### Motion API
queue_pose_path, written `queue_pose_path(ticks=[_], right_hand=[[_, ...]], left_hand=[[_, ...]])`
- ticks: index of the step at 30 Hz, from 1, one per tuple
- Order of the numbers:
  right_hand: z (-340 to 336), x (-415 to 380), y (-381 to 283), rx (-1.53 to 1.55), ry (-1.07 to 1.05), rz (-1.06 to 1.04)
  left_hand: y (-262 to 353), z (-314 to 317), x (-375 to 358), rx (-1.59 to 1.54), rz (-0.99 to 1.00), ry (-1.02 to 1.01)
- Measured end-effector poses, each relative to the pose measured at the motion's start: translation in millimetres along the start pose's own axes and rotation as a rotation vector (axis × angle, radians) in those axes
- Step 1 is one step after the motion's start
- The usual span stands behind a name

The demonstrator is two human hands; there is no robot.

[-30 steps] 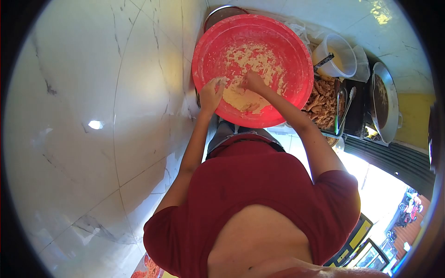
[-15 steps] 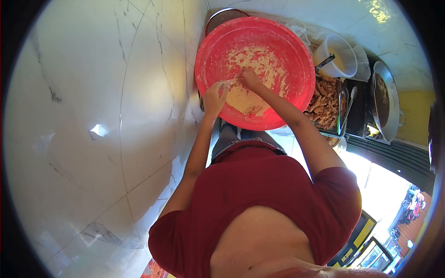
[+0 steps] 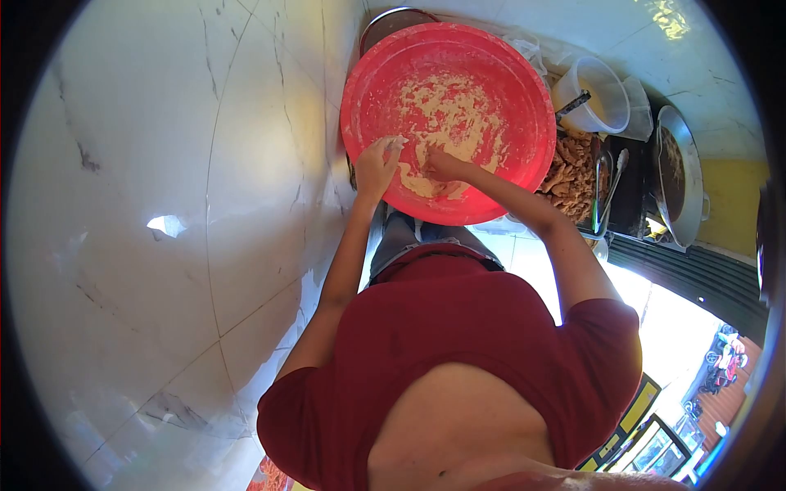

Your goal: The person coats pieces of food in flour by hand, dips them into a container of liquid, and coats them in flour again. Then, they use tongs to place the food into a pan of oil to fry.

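Observation:
A wide red basin [image 3: 372, 90] holds loose, pale yellow flour [image 3: 467, 123], spread in patches over its bottom. Above the basin's near left part is my left hand [image 3: 378, 166], its fingers bent together and their tips whitened with flour. Whether anything small is between those fingertips does not show. My right hand [image 3: 444, 164] is down at the flour, near the middle of the basin, with its fingers curled in. What it grips there is hidden by the hand itself. A gap separates the two hands.
Right of the basin lies a tray of brown fried pieces [image 3: 571, 176], with metal tongs [image 3: 616, 184] beside it. Behind stands a translucent tub [image 3: 610, 90] with a dark handle [image 3: 573, 105]. A large pan [image 3: 692, 176] sits far right. A marbled tile wall [image 3: 147, 270] closes the left side.
My hands were touching above the flour and have come apart. The right hand has dropped lower toward the flour, while the left has drawn slightly left.

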State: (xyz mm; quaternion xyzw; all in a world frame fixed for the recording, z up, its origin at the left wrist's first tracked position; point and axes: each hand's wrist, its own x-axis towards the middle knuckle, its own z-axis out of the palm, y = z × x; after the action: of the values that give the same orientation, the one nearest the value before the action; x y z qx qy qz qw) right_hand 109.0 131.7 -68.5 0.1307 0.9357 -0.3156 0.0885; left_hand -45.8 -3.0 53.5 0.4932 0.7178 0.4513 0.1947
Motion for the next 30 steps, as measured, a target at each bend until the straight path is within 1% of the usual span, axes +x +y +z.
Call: queue_pose_path(ticks=[1,4,7,10,13,16,19,20,22,25,28,30], right_hand=[[-1.9,-1.3,-3.3,0.023,-0.017,0.017],[-23.4,-6.2,-25.5,0.225,-0.143,0.166],[-15.4,0.1,-23.1,0.101,-0.242,0.159],[-32.4,-4.9,-33.8,0.351,-0.283,0.217],[-12.7,-4.2,-3.7,0.261,0.083,0.093],[-8.6,7.8,27.1,0.107,0.242,0.227],[2.9,12.2,31.2,-0.132,0.210,0.412],[7.3,13.6,29.9,-0.092,0.188,0.466],[2.0,14.4,0.1,-0.013,0.144,0.572],[-9.5,4.5,-34.4,-0.209,0.090,0.392],[-6.4,10.6,-22.9,-0.025,-0.041,0.378],[10.2,20.5,6.1,0.085,-0.054,0.285]], left_hand=[[0.5,-0.1,0.2,0.003,0.004,0.006],[1.3,0.9,1.0,0.010,0.000,0.006],[5.4,-1.0,0.8,0.016,-0.026,-0.015],[2.7,0.9,1.1,0.014,-0.020,-0.015],[5.4,1.6,0.4,0.018,-0.005,0.006],[5.9,3.9,-0.4,0.010,-0.025,0.006],[3.7,5.5,0.2,0.022,-0.026,0.008],[3.2,5.9,0.1,0.030,-0.021,0.010],[2.9,5.7,0.4,0.010,-0.025,0.006],[5.8,5.2,-0.4,0.004,-0.025,0.009],[5.3,5.0,0.0,0.018,-0.029,0.017],[4.2,6.2,0.0,0.018,-0.021,0.023]])
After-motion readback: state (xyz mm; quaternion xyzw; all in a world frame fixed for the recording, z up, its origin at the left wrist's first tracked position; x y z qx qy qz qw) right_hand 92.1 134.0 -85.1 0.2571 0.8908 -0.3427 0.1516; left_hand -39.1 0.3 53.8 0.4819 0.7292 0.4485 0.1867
